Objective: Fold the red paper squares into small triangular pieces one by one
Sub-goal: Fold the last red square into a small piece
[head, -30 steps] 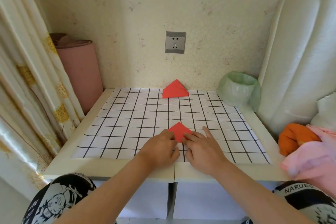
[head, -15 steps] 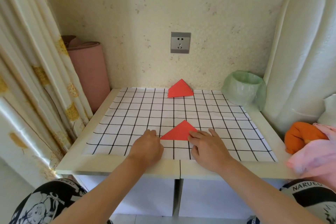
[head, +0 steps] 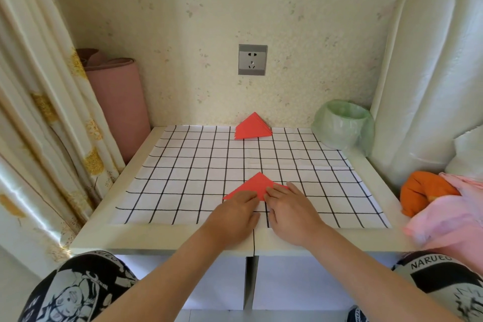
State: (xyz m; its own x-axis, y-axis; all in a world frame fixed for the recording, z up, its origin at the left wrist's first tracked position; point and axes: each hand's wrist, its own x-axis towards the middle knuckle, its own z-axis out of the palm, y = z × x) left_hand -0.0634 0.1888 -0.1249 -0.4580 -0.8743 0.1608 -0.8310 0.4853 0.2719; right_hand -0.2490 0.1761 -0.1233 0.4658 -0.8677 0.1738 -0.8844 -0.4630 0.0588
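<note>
Where the red triangle lay: the half-folded red triangle [head: 257, 185] sat flat on the checked sheet [head: 183, 178] near the front edge of the desk [head: 162, 236], its apex pointing away from the person, probably so that both hands could bear down on it without stretching.
Left hand: the left hand [head: 235, 213] lay palm down, its fingers stretched over the triangle's left corner and gripping nothing, seemingly to pin that side against sliding.
Right hand: the right hand [head: 290, 206] lay the same way, fingers flat on the right half, with a red tip showing just beyond them. Whether a fingertip was lifting an edge could not be told.
Step judged: the long crease seemed to be getting pressed sharp, or a corner readied for the next, smaller fold.
Finished pile: the stack of folded triangles [head: 252, 129] sat at the far edge by the wall, well apart from the hands, likely parked there to leave working room.
Surroundings: a green-lined bin [head: 342, 125] stood at the desk's far right corner, and orange and pink cloths [head: 431, 196] lay off the sheet to the right.
Risk: thin paper could skid on the smooth sheet, which would explain the two-handed hold.
</note>
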